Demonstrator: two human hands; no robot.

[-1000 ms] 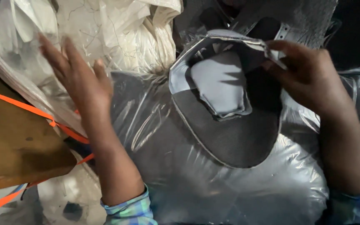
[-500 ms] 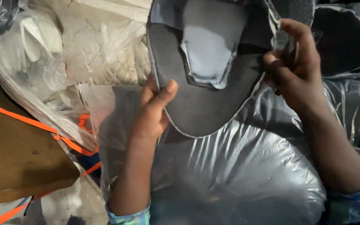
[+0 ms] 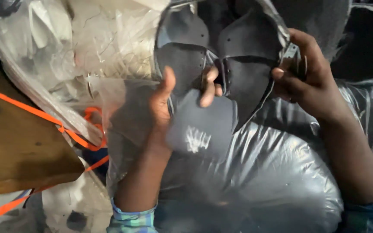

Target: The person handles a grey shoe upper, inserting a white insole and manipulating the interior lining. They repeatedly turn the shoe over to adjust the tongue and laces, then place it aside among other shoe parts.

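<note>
Upper centre of the frame: dark grey shoe upper piece [image 3: 238,64], held above a filled clear plastic bag [image 3: 273,181]; left hand [image 3: 169,103] grips its lower left edge, thumb up; right hand [image 3: 307,82] pinches its right edge; wooden board [image 3: 18,151] with orange strap [image 3: 31,112] at left.

shoe upper [image 3: 221,73] above plastic bag [image 3: 273,181], wooden board [image 3: 18,151] left
</note>
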